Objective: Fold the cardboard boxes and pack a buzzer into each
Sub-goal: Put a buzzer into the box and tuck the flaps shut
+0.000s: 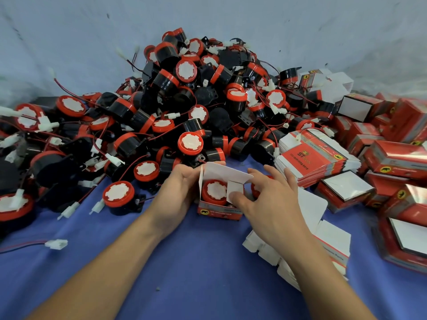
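Our left hand (178, 188) grips the small red cardboard box (219, 212) mid-table (184, 262), red-capped black buzzer (215, 191) inside. Right hand (265, 199), fingers spread, thumbs a flap down. Finished red boxes (392, 158) sit at the right edge, and there's still a huge buzzer pile (184, 100) to go.

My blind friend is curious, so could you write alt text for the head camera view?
Two hands hold an open red cardboard box with a red-capped buzzer inside: the left hand grips its side, the right hand presses a white flap. A heap of buzzers lies behind, folded boxes at right.
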